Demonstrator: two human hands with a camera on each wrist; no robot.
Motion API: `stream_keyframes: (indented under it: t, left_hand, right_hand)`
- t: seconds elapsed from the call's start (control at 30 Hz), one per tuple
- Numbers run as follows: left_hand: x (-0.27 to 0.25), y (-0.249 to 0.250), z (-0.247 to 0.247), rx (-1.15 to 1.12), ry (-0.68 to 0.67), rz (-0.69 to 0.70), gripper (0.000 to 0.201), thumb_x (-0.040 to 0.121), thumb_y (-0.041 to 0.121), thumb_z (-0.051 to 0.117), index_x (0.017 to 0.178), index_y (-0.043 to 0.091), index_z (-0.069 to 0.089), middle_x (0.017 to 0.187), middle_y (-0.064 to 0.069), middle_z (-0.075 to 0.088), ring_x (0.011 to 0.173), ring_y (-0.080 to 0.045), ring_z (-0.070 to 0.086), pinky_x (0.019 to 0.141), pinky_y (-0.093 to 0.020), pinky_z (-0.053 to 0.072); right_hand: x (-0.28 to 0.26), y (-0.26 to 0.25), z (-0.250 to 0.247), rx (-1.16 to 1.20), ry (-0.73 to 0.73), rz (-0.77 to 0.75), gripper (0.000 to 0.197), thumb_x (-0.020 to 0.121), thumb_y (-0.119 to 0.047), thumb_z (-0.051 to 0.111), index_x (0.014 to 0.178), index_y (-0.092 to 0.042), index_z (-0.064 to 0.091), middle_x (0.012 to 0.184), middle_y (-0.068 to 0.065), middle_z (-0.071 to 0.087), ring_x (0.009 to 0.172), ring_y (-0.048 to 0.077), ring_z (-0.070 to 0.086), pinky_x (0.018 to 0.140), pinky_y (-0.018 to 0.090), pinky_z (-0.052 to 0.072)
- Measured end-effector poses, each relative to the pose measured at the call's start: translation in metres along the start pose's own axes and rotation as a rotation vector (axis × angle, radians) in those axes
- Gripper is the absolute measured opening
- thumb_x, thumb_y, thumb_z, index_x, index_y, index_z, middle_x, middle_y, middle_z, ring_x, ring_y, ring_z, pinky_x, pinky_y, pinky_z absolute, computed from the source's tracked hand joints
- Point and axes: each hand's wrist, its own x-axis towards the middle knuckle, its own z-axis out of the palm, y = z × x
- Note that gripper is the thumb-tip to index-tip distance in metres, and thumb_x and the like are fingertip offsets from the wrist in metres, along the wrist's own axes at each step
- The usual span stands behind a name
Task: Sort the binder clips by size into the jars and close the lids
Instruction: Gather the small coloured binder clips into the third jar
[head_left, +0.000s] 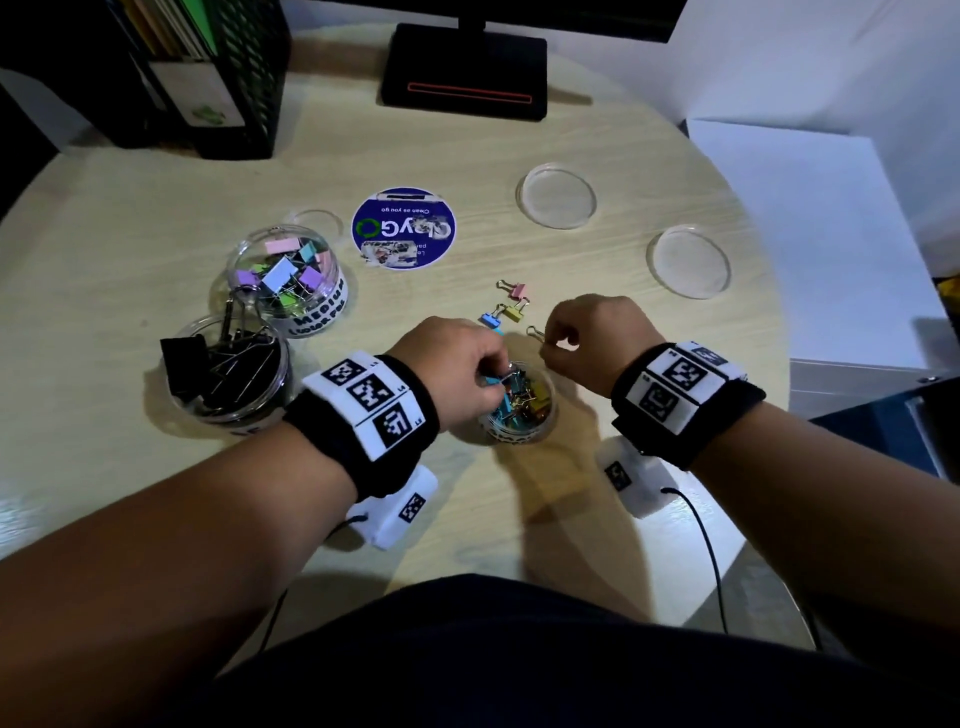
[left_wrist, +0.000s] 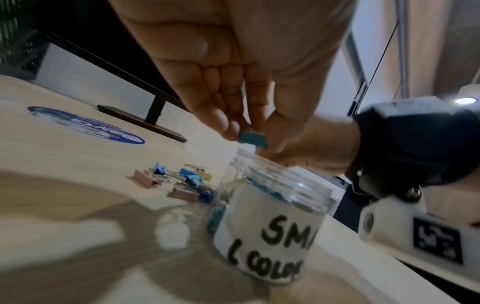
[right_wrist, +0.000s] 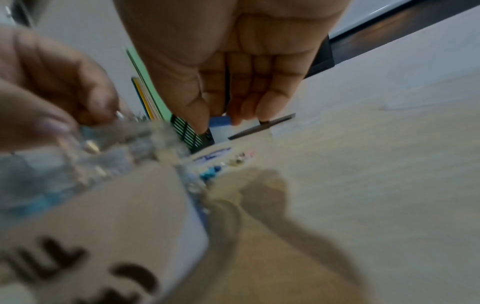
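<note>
The small jar (head_left: 519, 415), labelled "SMALL COLOR" (left_wrist: 272, 226), stands open at the near middle of the table, part filled with small coloured clips. My left hand (head_left: 496, 371) hovers over its mouth and pinches a small teal clip (left_wrist: 253, 139) just above the rim. My right hand (head_left: 550, 348) is beside the jar's far right and pinches a small blue clip (right_wrist: 220, 121), whose gold wire handle (head_left: 535, 332) sticks out. A pink (head_left: 514, 290), a yellow (head_left: 515, 312) and a blue clip (head_left: 491, 319) lie loose beyond the jar.
The medium jar (head_left: 291, 275) of pastel clips and the large jar (head_left: 228, 374) of black clips stand open at the left. Two clear lids (head_left: 556, 202) (head_left: 688, 260) lie at the far right, a third (head_left: 322, 218) behind the medium jar. A round blue sticker (head_left: 404, 228), monitor stand (head_left: 465, 73) and black file holder (head_left: 234, 78) sit farther back.
</note>
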Motion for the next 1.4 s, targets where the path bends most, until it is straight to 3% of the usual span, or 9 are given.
stream_keyframes:
  t: [0.1, 0.2, 0.5, 0.67, 0.77, 0.83, 0.93, 1.1, 1.4]
  left_hand:
    - [-0.001, 0.003, 0.003, 0.069, -0.076, 0.058, 0.022, 0.081, 0.028, 0.067, 0.101, 0.021, 0.068, 0.102, 0.003, 0.064, 0.09, -0.011, 0.056, 0.081, -0.023, 0.044]
    - [0.001, 0.001, 0.007, 0.151, -0.142, 0.065, 0.027, 0.083, 0.034, 0.065, 0.107, 0.022, 0.066, 0.108, 0.004, 0.063, 0.102, -0.014, 0.053, 0.087, -0.025, 0.041]
    - [0.0, -0.016, 0.002, 0.028, -0.053, -0.035, 0.031, 0.067, 0.036, 0.08, 0.094, 0.029, 0.067, 0.091, 0.013, 0.056, 0.089, -0.009, 0.053, 0.076, -0.018, 0.037]
    - [0.0, -0.023, 0.002, -0.123, 0.032, -0.039, 0.023, 0.07, 0.032, 0.078, 0.089, 0.024, 0.069, 0.088, 0.011, 0.059, 0.08, -0.01, 0.057, 0.071, -0.021, 0.043]
    - [0.006, -0.033, -0.001, -0.148, 0.148, -0.116, 0.016, 0.081, 0.026, 0.069, 0.096, 0.02, 0.067, 0.098, 0.004, 0.059, 0.083, -0.013, 0.059, 0.077, -0.028, 0.05]
    - [0.014, -0.041, -0.001, 0.015, 0.071, -0.147, 0.025, 0.086, 0.024, 0.063, 0.111, 0.023, 0.063, 0.114, 0.001, 0.057, 0.096, -0.016, 0.058, 0.089, -0.032, 0.049]
    - [0.023, -0.047, 0.002, 0.162, -0.063, -0.13, 0.042, 0.086, 0.019, 0.061, 0.127, 0.026, 0.054, 0.124, 0.003, 0.052, 0.108, -0.016, 0.053, 0.094, -0.028, 0.043]
    - [0.032, -0.042, 0.003, 0.279, -0.174, -0.139, 0.039, 0.084, 0.027, 0.064, 0.122, 0.027, 0.058, 0.119, 0.0, 0.053, 0.11, -0.021, 0.052, 0.092, -0.034, 0.045]
    - [0.032, -0.037, 0.003, 0.322, -0.192, -0.164, 0.019, 0.086, 0.02, 0.061, 0.105, 0.021, 0.063, 0.109, -0.004, 0.061, 0.099, -0.023, 0.056, 0.08, -0.032, 0.047]
  right_hand:
    - [-0.011, -0.013, -0.007, 0.075, 0.065, -0.062, 0.01, 0.076, -0.023, 0.067, 0.084, -0.017, 0.068, 0.078, -0.007, 0.054, 0.074, 0.012, 0.053, 0.069, 0.025, 0.043]
    - [-0.021, -0.018, -0.005, 0.058, 0.004, -0.114, 0.011, 0.073, -0.024, 0.067, 0.083, -0.019, 0.068, 0.079, -0.008, 0.053, 0.077, 0.014, 0.053, 0.069, 0.026, 0.042]
    - [-0.028, -0.018, 0.012, 0.028, 0.01, -0.308, 0.01, 0.071, -0.024, 0.071, 0.077, -0.017, 0.07, 0.081, 0.005, 0.064, 0.077, 0.029, 0.059, 0.065, 0.035, 0.049]
    - [-0.012, -0.017, 0.002, 0.143, 0.04, -0.254, 0.026, 0.08, -0.04, 0.064, 0.088, -0.016, 0.073, 0.088, 0.005, 0.064, 0.076, 0.015, 0.051, 0.07, 0.027, 0.041]
    - [0.008, -0.009, 0.0, 0.043, -0.012, -0.141, 0.024, 0.089, -0.033, 0.058, 0.105, -0.019, 0.068, 0.105, 0.005, 0.063, 0.089, 0.021, 0.055, 0.08, 0.03, 0.044]
    - [0.018, -0.006, 0.005, -0.062, -0.083, -0.127, 0.028, 0.092, -0.031, 0.051, 0.116, -0.026, 0.063, 0.116, 0.005, 0.06, 0.105, 0.026, 0.053, 0.09, 0.035, 0.044]
    - [0.027, -0.009, 0.015, -0.15, -0.203, -0.142, 0.033, 0.096, -0.03, 0.044, 0.127, -0.038, 0.053, 0.125, 0.003, 0.054, 0.109, 0.029, 0.048, 0.094, 0.039, 0.043]
    - [0.029, -0.018, 0.02, -0.206, -0.287, -0.228, 0.039, 0.09, -0.03, 0.053, 0.128, -0.037, 0.052, 0.135, 0.002, 0.049, 0.12, 0.028, 0.046, 0.1, 0.039, 0.041]
    - [0.018, 0.001, 0.018, -0.142, -0.253, -0.085, 0.021, 0.083, -0.033, 0.062, 0.1, -0.022, 0.067, 0.103, 0.001, 0.058, 0.092, 0.023, 0.057, 0.077, 0.032, 0.049]
